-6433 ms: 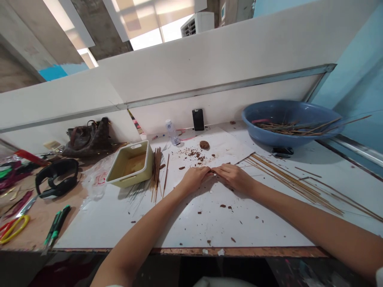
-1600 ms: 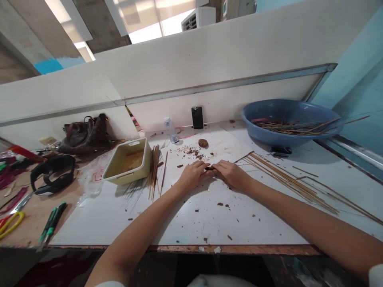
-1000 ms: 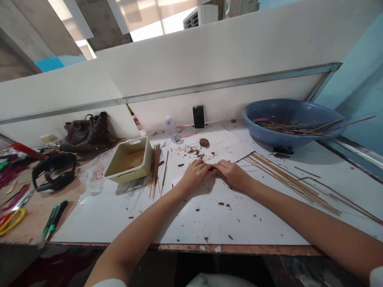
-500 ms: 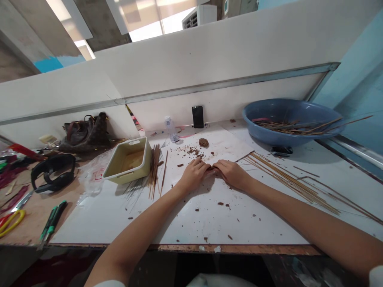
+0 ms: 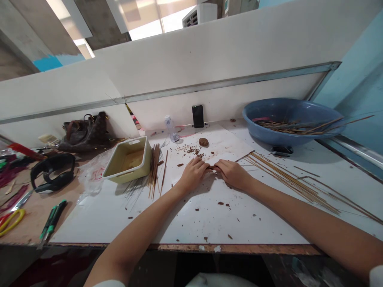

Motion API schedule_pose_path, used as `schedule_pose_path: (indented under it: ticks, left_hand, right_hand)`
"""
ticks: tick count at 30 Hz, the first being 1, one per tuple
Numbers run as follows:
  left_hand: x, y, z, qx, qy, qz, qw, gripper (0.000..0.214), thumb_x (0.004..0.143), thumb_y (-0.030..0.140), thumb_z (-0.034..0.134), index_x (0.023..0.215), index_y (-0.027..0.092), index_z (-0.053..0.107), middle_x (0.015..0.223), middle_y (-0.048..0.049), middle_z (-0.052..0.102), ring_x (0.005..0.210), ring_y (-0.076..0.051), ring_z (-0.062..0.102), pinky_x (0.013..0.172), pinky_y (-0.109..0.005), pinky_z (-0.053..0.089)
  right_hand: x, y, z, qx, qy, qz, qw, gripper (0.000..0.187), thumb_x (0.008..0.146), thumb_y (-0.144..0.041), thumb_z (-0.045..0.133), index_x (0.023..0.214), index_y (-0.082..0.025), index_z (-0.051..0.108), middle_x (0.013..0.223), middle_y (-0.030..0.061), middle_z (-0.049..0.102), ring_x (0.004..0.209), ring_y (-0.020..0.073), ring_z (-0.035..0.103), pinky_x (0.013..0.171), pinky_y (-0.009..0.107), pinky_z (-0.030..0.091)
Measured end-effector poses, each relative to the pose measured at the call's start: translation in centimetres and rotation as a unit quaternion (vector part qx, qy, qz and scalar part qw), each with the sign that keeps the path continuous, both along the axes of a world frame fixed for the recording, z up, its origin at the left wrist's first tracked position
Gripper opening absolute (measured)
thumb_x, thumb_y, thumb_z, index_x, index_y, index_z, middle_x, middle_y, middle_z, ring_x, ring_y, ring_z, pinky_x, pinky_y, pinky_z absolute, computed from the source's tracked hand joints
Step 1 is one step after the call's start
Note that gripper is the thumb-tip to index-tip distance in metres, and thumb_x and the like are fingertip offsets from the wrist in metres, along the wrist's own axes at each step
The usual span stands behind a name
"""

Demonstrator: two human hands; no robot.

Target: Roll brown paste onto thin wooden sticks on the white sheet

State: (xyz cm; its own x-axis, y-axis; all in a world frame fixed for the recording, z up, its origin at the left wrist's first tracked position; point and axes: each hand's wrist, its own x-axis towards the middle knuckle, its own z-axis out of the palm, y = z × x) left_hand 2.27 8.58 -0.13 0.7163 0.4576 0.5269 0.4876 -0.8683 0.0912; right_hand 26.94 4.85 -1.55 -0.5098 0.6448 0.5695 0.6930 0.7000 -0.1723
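Note:
Between my two hands is a small brown piece of clay-like material (image 5: 212,168), mostly covered by the fingers. My left hand (image 5: 193,172) is closed with its fingertips on the piece's left end. My right hand (image 5: 229,172) pinches the right end, fingers bent over it. Just beyond them lies a rounded brown lump (image 5: 204,142) with crumbs (image 5: 193,151) scattered nearby. Left of my left hand, thin brown-coated sticks (image 5: 154,165) lie side by side. To the right of my right hand, long tan sticks (image 5: 287,181) spread across the white board (image 5: 254,231).
A pale green tub (image 5: 131,176) holding brownish liquid stands left, with a plastic bag (image 5: 94,171) beside it. A blue basin (image 5: 278,137) of sticks sits at back right. A bottle (image 5: 171,129) and upright phone (image 5: 198,116) are behind. Scissors (image 5: 13,223) and cutters (image 5: 53,221) lie far left.
Slightly more of the brown piece shows between my fingertips. Both hands stay in nearly the same place, and the things around them have not moved.

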Motion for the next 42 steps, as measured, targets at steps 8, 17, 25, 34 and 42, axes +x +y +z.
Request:
schedule_pose_path:
  ticks: [8, 17, 25, 34, 42]
  left_hand:
    - [0.0, -0.1, -0.1, 0.005, -0.018, 0.005, 1.000, 0.020, 0.112, 0.025, 0.054, 0.115, 0.025, 0.074, 0.104, -0.0097, 0.076, 0.107, -0.029, 0.069, 0.096, -0.051, 0.062]
    - [0.1, -0.1, 0.9, -0.021, -0.012, -0.011, 1.000, 0.025, 0.117, 0.036, 0.051, 0.117, 0.025, 0.074, 0.102, -0.0101, 0.076, 0.099, -0.027, 0.069, 0.093, -0.047, 0.062]
    - [0.2, 0.2, 0.4, -0.016, -0.029, -0.025, 0.999, 0.023, 0.116, 0.032, 0.056, 0.120, 0.020, 0.075, 0.099, -0.0110, 0.077, 0.098, -0.027, 0.068, 0.089, -0.045, 0.062]
    - [0.0, 0.3, 0.8, -0.016, -0.041, -0.055, 0.998, 0.030, 0.117, 0.040, 0.054, 0.124, 0.022, 0.076, 0.096, -0.0100, 0.076, 0.094, -0.026, 0.068, 0.084, -0.042, 0.062]
    - [-0.2, 0.4, 0.9, -0.003, -0.025, -0.066, 0.998, 0.028, 0.118, 0.034, 0.051, 0.117, 0.024, 0.077, 0.093, -0.0083, 0.076, 0.090, -0.024, 0.066, 0.084, -0.040, 0.060]
  right_hand:
    - [-0.2, -0.1, 0.2, 0.015, -0.006, -0.011, 1.000, 0.029, 0.119, -0.027, 0.041, 0.108, -0.019, 0.067, 0.093, 0.0103, 0.072, 0.080, 0.0249, 0.070, 0.071, 0.037, 0.054]
    - [-0.2, -0.5, 1.1, 0.003, 0.034, 0.036, 0.999, 0.029, 0.120, -0.033, 0.044, 0.137, -0.020, 0.063, 0.116, 0.0152, 0.079, 0.103, 0.0305, 0.077, 0.088, 0.046, 0.064]
    - [-0.2, -0.7, 1.5, 0.009, 0.041, 0.053, 0.998, 0.026, 0.117, -0.027, 0.050, 0.137, -0.019, 0.065, 0.117, 0.0163, 0.079, 0.108, 0.0324, 0.077, 0.091, 0.049, 0.066]
    - [0.0, -0.5, 1.0, 0.030, 0.070, 0.071, 0.995, 0.025, 0.116, -0.025, 0.053, 0.136, -0.021, 0.068, 0.116, 0.0146, 0.081, 0.104, 0.0318, 0.079, 0.088, 0.050, 0.068]
    - [0.1, -0.8, 0.9, 0.019, 0.071, 0.072, 0.995, 0.024, 0.117, -0.026, 0.053, 0.130, -0.020, 0.073, 0.108, 0.0124, 0.081, 0.097, 0.0287, 0.078, 0.084, 0.046, 0.067]
